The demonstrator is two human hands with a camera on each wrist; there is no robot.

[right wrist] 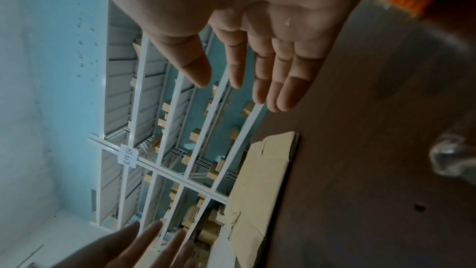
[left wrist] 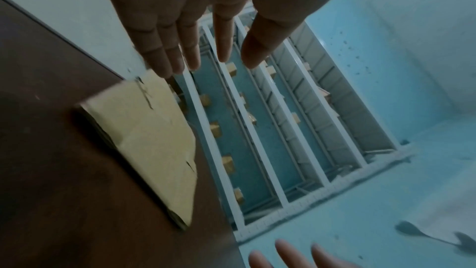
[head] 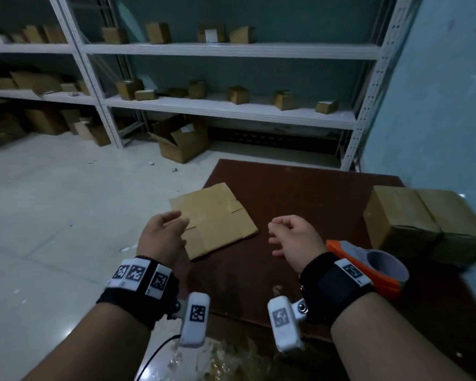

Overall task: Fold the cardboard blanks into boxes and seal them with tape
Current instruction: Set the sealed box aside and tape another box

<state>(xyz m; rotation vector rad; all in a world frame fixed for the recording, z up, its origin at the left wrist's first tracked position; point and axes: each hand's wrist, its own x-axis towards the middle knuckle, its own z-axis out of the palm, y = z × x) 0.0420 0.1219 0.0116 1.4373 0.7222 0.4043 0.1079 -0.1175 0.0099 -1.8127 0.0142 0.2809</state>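
A flat cardboard blank [head: 215,218] lies on the dark brown table [head: 300,193], its left part hanging over the table's left edge; it also shows as the blank [left wrist: 149,140] and the blank [right wrist: 260,186] in the wrist views. My left hand [head: 165,232] hovers at the blank's near left corner, fingers relaxed, holding nothing. My right hand [head: 289,237] hovers over bare table just right of the blank, fingers loosely spread and empty. An orange tape dispenser [head: 377,265] with a grey roll lies by my right wrist.
Two folded cardboard boxes [head: 423,221] stand side by side at the table's right edge. White metal shelving [head: 231,108] with small boxes runs along the back wall. An open carton [head: 182,141] sits on the pale floor beyond the table.
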